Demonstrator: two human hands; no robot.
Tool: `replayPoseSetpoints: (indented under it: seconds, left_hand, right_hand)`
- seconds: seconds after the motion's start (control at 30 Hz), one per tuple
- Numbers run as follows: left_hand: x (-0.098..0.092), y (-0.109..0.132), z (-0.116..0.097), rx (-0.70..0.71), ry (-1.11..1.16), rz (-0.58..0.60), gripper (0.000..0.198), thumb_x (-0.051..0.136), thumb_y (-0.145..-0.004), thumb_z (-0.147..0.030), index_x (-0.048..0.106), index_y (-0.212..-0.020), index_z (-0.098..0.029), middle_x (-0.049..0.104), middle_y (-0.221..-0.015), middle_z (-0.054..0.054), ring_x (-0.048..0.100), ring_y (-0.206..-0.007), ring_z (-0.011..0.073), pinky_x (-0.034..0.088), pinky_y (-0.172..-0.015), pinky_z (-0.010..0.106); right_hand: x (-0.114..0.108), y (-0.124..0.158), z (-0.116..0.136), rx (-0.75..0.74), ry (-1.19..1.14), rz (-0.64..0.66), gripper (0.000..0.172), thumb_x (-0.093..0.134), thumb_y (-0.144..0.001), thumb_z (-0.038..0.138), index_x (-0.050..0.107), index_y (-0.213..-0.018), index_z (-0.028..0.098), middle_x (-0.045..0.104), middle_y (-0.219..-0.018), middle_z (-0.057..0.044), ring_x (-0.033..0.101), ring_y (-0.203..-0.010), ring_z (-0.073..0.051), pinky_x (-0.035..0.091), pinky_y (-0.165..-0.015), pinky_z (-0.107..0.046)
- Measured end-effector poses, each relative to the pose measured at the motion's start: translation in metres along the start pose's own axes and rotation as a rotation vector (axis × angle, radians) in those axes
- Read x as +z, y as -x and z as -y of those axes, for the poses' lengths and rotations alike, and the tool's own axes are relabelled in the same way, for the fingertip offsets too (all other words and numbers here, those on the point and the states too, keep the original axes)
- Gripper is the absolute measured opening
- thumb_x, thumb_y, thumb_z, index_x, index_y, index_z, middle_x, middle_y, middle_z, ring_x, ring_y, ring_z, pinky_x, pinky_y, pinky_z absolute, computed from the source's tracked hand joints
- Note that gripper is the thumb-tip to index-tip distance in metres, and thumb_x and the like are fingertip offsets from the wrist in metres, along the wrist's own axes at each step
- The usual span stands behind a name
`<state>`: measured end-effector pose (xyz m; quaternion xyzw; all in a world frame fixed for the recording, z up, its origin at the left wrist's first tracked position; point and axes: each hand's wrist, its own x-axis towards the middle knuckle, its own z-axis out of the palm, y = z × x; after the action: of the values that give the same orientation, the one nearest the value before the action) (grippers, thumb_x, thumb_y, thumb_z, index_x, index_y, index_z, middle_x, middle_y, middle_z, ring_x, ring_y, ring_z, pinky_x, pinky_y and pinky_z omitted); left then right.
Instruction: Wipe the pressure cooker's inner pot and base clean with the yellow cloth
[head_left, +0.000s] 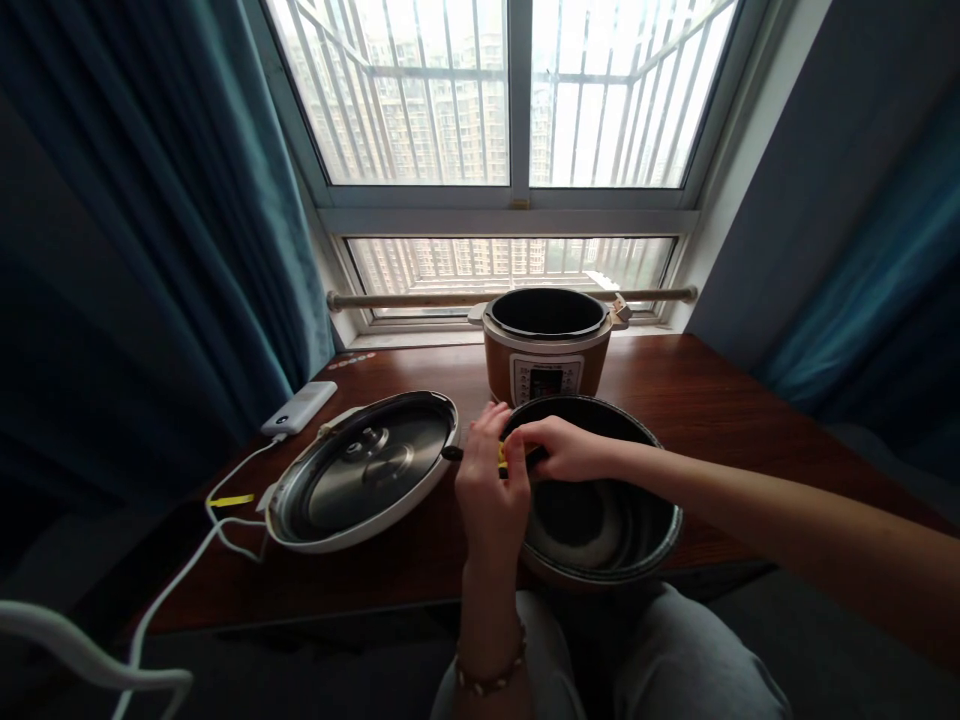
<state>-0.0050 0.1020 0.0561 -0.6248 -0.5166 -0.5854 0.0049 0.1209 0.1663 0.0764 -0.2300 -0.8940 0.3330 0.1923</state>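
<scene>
My left hand (491, 475) and my right hand (566, 450) meet over the left rim of a dark inner pot (585, 530) near the table's front edge. Between them is a slim black-and-yellow tool (452, 453), its black end sticking out left of my left hand. Fingers cover most of it, so its exact kind is unclear. Both hands are closed around it. Just behind the pot stands a brown and white electric pressure cooker (499, 360), uncovered, with a control panel in front. Left of my hands, a round cooker lid (390, 465) lies with its metal inside facing up.
A white power bank (300, 408) with a white cable (176, 570) lies at the left of the wooden table (667, 375). A yellow strip (232, 500) is by the cable. A barred window and blue curtains (172, 180) border the table.
</scene>
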Motion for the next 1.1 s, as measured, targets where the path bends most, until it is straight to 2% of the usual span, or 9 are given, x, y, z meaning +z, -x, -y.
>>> replayPoseSetpoints:
  seconds: [0.1, 0.17, 0.37, 0.47, 0.63, 0.8, 0.87, 1.0, 1.1]
  left_hand:
    - [-0.001, 0.001, -0.003, -0.089, 0.012, 0.298, 0.028, 0.038, -0.090, -0.029, 0.060, -0.102, -0.016, 0.065, -0.104, 0.009, 0.058, -0.102, 0.0212, 0.042, -0.092, 0.038]
    - [-0.006, 0.002, -0.006, -0.148, 0.029, 0.384, 0.033, 0.034, -0.091, -0.032, 0.062, -0.098, -0.017, 0.066, -0.099, 0.008, 0.060, -0.095, 0.0210, 0.045, -0.087, 0.037]
    - [-0.042, 0.001, -0.025, -0.155, 0.105, 0.076, 0.036, 0.033, -0.091, -0.034, 0.061, -0.104, -0.015, 0.063, -0.111, 0.008, 0.054, -0.109, 0.0204, 0.039, -0.096, 0.034]
    - [-0.056, 0.002, -0.032, -0.192, 0.117, 0.173, 0.037, 0.034, -0.090, -0.037, 0.062, -0.104, -0.017, 0.063, -0.111, 0.007, 0.055, -0.108, 0.0208, 0.040, -0.095, 0.034]
    - [-0.054, 0.018, -0.028, -0.213, 0.088, 0.570, 0.039, 0.034, -0.090, -0.038, 0.062, -0.108, -0.018, 0.063, -0.112, 0.007, 0.056, -0.107, 0.0212, 0.043, -0.094, 0.037]
    - [-0.041, 0.050, -0.012, -0.024, -0.019, 0.619, 0.036, 0.032, -0.091, -0.031, 0.061, -0.110, -0.019, 0.058, -0.120, 0.007, 0.045, -0.120, 0.0221, 0.034, -0.103, 0.045]
    - [-0.039, 0.059, -0.008, 0.031, -0.065, 0.575, 0.033, 0.037, -0.089, -0.030, 0.060, -0.109, -0.018, 0.058, -0.119, 0.008, 0.043, -0.121, 0.0237, 0.032, -0.103, 0.047]
    - [-0.038, 0.068, -0.008, 0.116, -0.089, 0.525, 0.027, 0.046, -0.085, -0.033, 0.061, -0.101, -0.017, 0.060, -0.111, 0.010, 0.046, -0.115, 0.0257, 0.033, -0.102, 0.047]
    - [-0.036, 0.073, -0.013, 0.181, -0.103, 0.522, 0.036, 0.056, -0.078, -0.043, 0.058, -0.102, -0.017, 0.060, -0.108, 0.010, 0.049, -0.110, 0.0277, 0.032, -0.101, 0.050]
  right_hand:
    - [0.001, 0.010, 0.008, 0.088, -0.069, 0.009, 0.023, 0.057, -0.064, 0.007, 0.064, -0.085, 0.011, 0.064, -0.082, -0.002, 0.058, -0.076, -0.016, 0.045, -0.070, -0.024]
    - [0.001, 0.016, 0.016, 0.153, -0.109, -0.035, 0.023, 0.057, -0.065, 0.009, 0.065, -0.086, 0.012, 0.065, -0.082, -0.001, 0.058, -0.078, -0.016, 0.044, -0.071, -0.024]
    - [0.014, 0.024, 0.052, 0.318, -0.237, -0.405, 0.018, 0.052, -0.075, 0.015, 0.063, -0.090, 0.014, 0.065, -0.087, -0.003, 0.058, -0.082, -0.015, 0.045, -0.074, -0.025]
    - [0.035, 0.030, 0.066, 0.211, -0.183, -0.261, 0.021, 0.053, -0.075, 0.015, 0.063, -0.094, 0.016, 0.064, -0.093, -0.003, 0.058, -0.086, -0.016, 0.045, -0.077, -0.026]
    - [0.062, 0.050, 0.072, 0.077, 0.129, -0.095, 0.040, 0.059, -0.070, 0.011, 0.059, -0.110, 0.015, 0.053, -0.118, -0.012, 0.046, -0.113, -0.024, 0.036, -0.097, -0.037]
    - [0.036, 0.086, 0.074, -0.049, 0.042, 0.006, 0.035, 0.062, -0.075, 0.023, 0.061, -0.109, 0.019, 0.055, -0.118, -0.009, 0.047, -0.115, -0.021, 0.034, -0.100, -0.034]
    - [0.022, 0.103, 0.063, 0.061, -0.007, -0.209, 0.026, 0.053, -0.083, 0.027, 0.063, -0.106, 0.021, 0.059, -0.114, -0.006, 0.052, -0.109, -0.018, 0.039, -0.096, -0.031]
    - [0.019, 0.132, 0.007, 0.481, 0.180, -1.000, 0.043, 0.047, -0.083, 0.031, 0.051, -0.123, 0.014, 0.046, -0.131, -0.013, 0.037, -0.125, -0.026, 0.027, -0.105, -0.046]
    - [0.033, 0.143, -0.036, 0.631, 0.010, -1.191, 0.057, 0.044, -0.082, 0.036, 0.039, -0.132, 0.008, 0.041, -0.134, -0.016, 0.035, -0.126, -0.028, 0.027, -0.105, -0.047]
